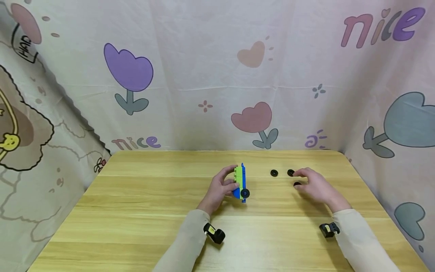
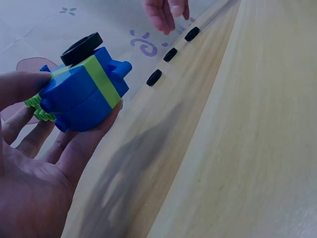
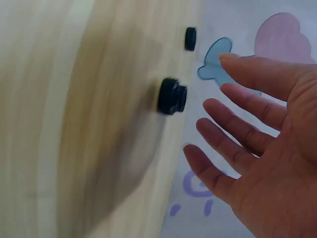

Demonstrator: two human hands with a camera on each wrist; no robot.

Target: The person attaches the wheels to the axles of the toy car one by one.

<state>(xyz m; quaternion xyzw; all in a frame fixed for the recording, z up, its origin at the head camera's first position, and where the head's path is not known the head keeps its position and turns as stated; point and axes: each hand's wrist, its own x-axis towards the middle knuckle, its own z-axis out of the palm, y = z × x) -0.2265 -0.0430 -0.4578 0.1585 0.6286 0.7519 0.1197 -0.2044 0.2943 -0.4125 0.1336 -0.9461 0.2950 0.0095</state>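
Observation:
My left hand (image 1: 217, 192) grips a blue and lime-green toy brick car (image 1: 239, 175) turned on its side, fingers round its studded top. A black wheel (image 1: 245, 193) sits on the car's near end; in the left wrist view a bare blue axle stub (image 2: 123, 69) sticks out beside that wheel. Three loose black wheels lie on the table to the right: one apart (image 1: 273, 173), a second (image 1: 290, 172) at the right fingertips, and a third (image 1: 297, 184) partly covered by the thumb. My right hand (image 3: 262, 129) hovers over that pair, fingers spread and slightly bent, holding nothing.
The wooden table (image 1: 136, 196) runs back to a printed cloth wall (image 1: 190, 56), with cloth on both sides too. Black wrist cameras are strapped to the left sleeve (image 1: 215, 233) and right sleeve (image 1: 329, 229).

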